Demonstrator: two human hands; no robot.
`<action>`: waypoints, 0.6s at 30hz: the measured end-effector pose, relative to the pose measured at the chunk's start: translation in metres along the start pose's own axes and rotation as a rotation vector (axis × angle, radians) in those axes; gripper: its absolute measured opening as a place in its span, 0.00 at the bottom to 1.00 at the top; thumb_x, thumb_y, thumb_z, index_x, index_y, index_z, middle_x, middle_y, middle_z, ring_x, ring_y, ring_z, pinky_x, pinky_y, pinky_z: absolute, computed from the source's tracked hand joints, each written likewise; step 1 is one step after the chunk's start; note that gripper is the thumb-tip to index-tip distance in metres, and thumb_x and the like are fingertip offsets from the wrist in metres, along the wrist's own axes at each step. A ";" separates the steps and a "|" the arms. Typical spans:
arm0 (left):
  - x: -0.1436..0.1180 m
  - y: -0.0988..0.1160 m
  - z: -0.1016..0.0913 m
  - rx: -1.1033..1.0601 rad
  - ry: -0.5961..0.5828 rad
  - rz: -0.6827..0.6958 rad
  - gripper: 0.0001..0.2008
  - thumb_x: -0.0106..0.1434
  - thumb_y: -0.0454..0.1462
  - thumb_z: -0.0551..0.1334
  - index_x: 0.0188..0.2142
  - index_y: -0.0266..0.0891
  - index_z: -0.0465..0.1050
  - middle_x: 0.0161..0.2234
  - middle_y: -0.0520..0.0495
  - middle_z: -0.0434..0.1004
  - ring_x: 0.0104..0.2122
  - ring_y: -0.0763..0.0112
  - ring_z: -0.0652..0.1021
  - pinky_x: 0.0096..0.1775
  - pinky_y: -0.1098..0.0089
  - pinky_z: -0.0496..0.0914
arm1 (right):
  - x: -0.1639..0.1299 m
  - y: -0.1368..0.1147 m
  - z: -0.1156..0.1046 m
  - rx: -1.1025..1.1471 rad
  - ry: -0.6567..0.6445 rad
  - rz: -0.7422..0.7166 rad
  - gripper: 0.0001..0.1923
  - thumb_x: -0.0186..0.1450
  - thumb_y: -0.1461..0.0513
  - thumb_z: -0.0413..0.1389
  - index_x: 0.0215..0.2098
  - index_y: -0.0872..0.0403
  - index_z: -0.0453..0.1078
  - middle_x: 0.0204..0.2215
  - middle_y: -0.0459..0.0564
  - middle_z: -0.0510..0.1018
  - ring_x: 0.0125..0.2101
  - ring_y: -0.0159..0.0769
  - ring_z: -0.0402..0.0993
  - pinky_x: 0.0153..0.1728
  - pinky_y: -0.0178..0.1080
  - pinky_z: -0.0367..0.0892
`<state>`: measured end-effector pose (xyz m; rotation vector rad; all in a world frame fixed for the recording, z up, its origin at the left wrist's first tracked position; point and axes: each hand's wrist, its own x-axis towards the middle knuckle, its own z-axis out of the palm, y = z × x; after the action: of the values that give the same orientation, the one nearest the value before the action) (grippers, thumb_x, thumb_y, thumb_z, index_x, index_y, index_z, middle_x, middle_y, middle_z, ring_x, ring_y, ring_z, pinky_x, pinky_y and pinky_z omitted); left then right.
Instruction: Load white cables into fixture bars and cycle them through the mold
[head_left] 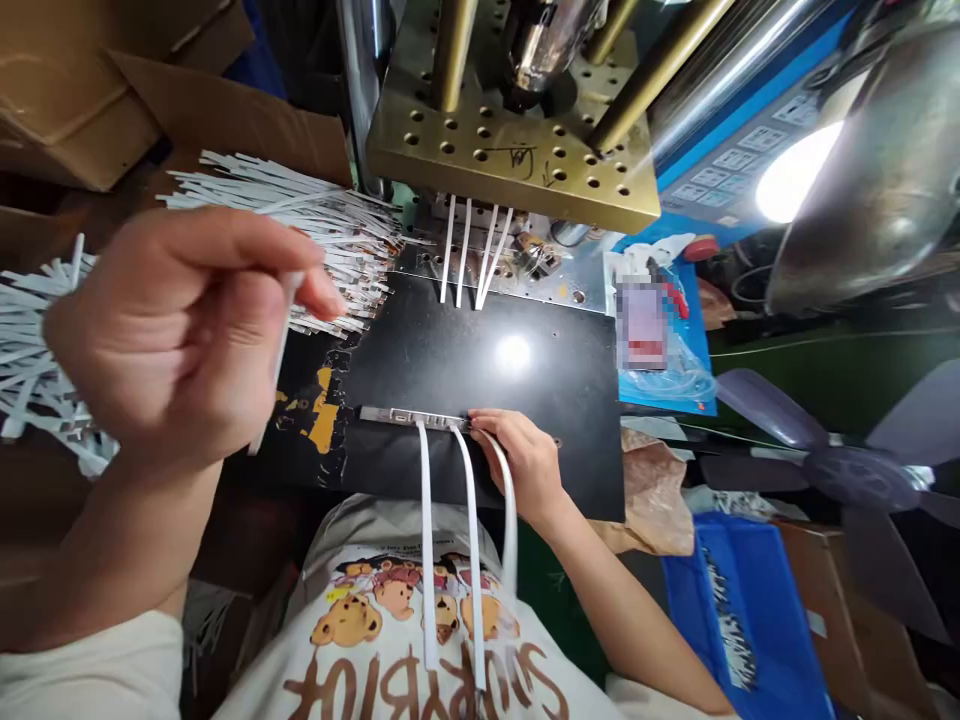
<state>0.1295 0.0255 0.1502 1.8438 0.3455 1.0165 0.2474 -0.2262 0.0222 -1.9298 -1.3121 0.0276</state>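
On the left, close to the camera, my left hand (187, 330) is raised with thumb and forefinger closed on a thin white cable (279, 375), slightly blurred. A narrow metal bar with slots (401, 414) lies across the black table top (420, 350). Two white flat cables (427, 540) run from its slots towards my lap. At the bar's right end, my right hand (529, 465) has its fingers closed on another white cable (510, 530), which bends down over my shirt. The fingers hide where that cable meets the bar.
A press with a drilled brass plate (517, 160) stands at the back; several white strips (463, 255) stick out beneath it. White cable piles (315, 220) lie at left. At right are a lamp (802, 175), a fan (862, 475) and a blue bin (765, 610).
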 end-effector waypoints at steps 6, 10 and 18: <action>-0.035 -0.040 0.002 -0.199 -0.139 -0.103 0.14 0.63 0.32 0.68 0.48 0.46 0.80 0.38 0.52 0.81 0.35 0.74 0.81 0.37 0.73 0.78 | 0.005 -0.003 0.001 -0.144 -0.082 -0.122 0.06 0.73 0.68 0.52 0.42 0.54 0.70 0.41 0.55 0.81 0.39 0.41 0.78 0.38 0.42 0.71; -0.080 -0.076 0.004 0.196 -0.345 0.138 0.14 0.64 0.28 0.65 0.47 0.44 0.80 0.41 0.48 0.79 0.37 0.73 0.81 0.38 0.72 0.77 | 0.007 -0.001 0.004 -0.124 -0.086 -0.138 0.05 0.72 0.69 0.52 0.40 0.55 0.69 0.40 0.54 0.82 0.40 0.41 0.78 0.39 0.41 0.69; -0.095 -0.083 0.014 0.375 -0.553 0.282 0.06 0.67 0.31 0.63 0.43 0.38 0.75 0.41 0.44 0.81 0.44 0.65 0.80 0.49 0.63 0.74 | 0.007 0.002 0.007 -0.103 -0.075 -0.153 0.06 0.72 0.69 0.52 0.41 0.55 0.68 0.41 0.55 0.81 0.41 0.41 0.77 0.39 0.41 0.67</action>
<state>0.0981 -0.0009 0.0297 2.4728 -0.0682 0.6018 0.2495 -0.2167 0.0187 -1.9248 -1.5349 -0.0448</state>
